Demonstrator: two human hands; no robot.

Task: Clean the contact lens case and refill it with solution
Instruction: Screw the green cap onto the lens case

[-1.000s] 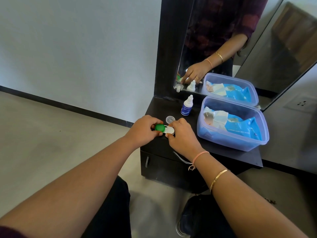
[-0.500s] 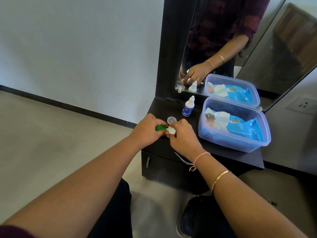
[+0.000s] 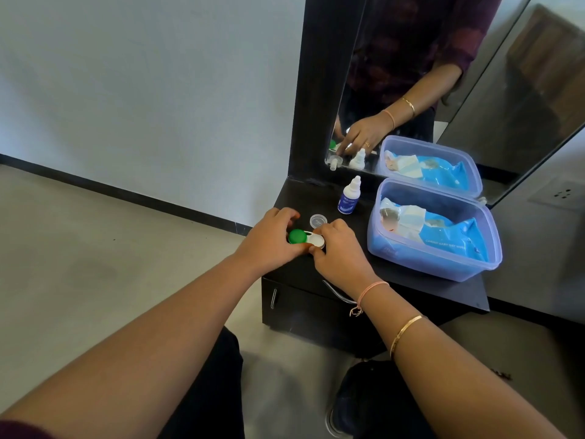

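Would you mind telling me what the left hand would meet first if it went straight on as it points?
Probably the right hand, gripping the white end of the small green-capped plastic contact lens case that the left hand holds; the hands look almost touching.

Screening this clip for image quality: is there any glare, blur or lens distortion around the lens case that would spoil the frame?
Head view: soft, even light, no glare on the contact lens case. Head view: the wide-angle lens makes the mirror frame lean, most strongly towards the edges. Head view: the solution bottle label is too soft to read.
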